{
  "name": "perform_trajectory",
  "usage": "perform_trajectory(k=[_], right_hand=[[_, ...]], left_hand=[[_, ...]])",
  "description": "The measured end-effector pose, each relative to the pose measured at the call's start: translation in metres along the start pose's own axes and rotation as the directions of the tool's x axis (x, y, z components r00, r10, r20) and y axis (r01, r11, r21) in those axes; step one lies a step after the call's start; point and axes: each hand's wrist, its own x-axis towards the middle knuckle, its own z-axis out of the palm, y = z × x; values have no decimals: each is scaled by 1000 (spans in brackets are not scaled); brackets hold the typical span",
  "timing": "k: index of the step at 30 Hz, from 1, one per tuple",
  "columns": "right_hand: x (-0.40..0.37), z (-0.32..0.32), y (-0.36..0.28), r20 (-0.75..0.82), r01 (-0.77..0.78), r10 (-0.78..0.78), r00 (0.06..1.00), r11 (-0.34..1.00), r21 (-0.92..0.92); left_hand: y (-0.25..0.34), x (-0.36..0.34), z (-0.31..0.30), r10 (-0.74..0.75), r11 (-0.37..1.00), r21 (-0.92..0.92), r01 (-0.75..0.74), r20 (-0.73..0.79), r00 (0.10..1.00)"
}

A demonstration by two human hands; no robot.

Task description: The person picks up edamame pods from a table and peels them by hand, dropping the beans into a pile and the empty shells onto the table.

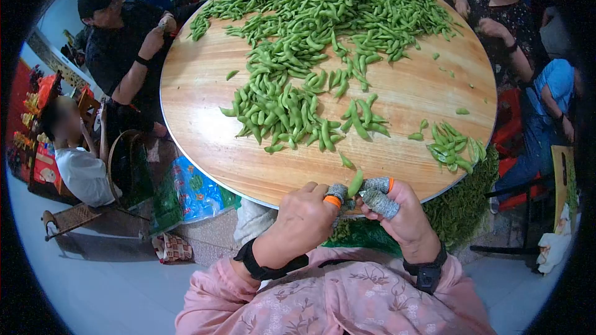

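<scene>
At the near rim of the round wooden table (pixel 208 130), my hands meet around one green soybean pod (pixel 356 183). My left hand (pixel 304 214) has its fingers closed on the pod from the left, a grey knitted finger cover with an orange band at its fingertips. From the right, my right hand (pixel 406 214) pinches the same pod between thumb and finger, both in grey covers. Just above lies a loose pod (pixel 347 160). Beyond it spreads a cluster of pods (pixel 276 111) joined to a large heap (pixel 310 9).
A small pile of flattened pods (pixel 456 146) lies at the table's right edge. Green plant waste (pixel 456 211) is heaped below that edge. People sit around: one in a black cap (pixel 121 43), one in white (pixel 87 174), one in a patterned top (pixel 506 31). A blue plastic bag (pixel 198 189) lies left.
</scene>
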Motion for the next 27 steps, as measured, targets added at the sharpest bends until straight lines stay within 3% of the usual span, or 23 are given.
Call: perform_trajectory(k=[16, 18, 19, 21, 22, 24, 25, 27], right_hand=[[4, -5, 5, 36, 25, -23, 999, 998, -60], [4, 3, 1, 15, 27, -27, 1000, 999, -28], [5, 7, -1, -3, 30, -30, 1000, 1000, 4], [7, 5, 4, 25, 58, -59, 998, 998, 26], [9, 3, 7, 53, 85, -88, 995, 995, 49], [12, 1, 14, 69, 88, -92, 993, 994, 68], [12, 0, 16, 83, 89, -97, 992, 992, 89], [13, 4, 13, 93, 95, -104, 990, 991, 92]], left_hand=[[-2, -1, 6, 114, 992, 47, -114, -10, 993], [-2, -2, 11, 53, 993, -102, -64, -106, 993], [-4, -4, 15, 53, 993, -103, -64, -106, 993], [-9, -8, 22, -30, 932, -363, -3, -85, 996], [-8, -9, 21, -29, 932, -362, -5, -88, 996], [-6, -9, 19, -135, 768, -633, 99, -9, 991], [-6, -9, 19, -136, 768, -633, 99, -9, 991], [-6, -9, 20, -199, 607, -785, 123, -1, 980]])
